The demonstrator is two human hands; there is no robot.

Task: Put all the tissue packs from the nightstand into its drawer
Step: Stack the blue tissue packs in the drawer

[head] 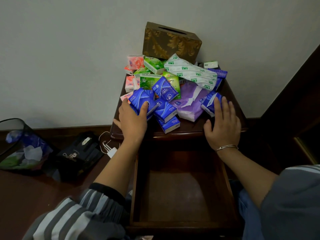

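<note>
A heap of small tissue packs covers the dark wooden nightstand (183, 130): pink ones (135, 62) at the back left, green ones (149, 80) in the middle, several blue ones (165, 110) at the front. A purple soft pack (190, 101) and a long white ROYO pack (192, 73) lie to the right. My left hand (132, 118) grips a blue pack (141, 99) at the front left of the heap. My right hand (223, 122) lies with straight fingers on another blue pack (208, 103) at the front right. The drawer (180, 224) below stands pulled out, with nothing in it.
A brown and gold tissue box (171, 40) stands against the wall behind the heap. On the floor to the left are a mesh waste bin (19, 146), a black bag (79, 155) and a white charger (110, 151). Dark furniture rises at the right.
</note>
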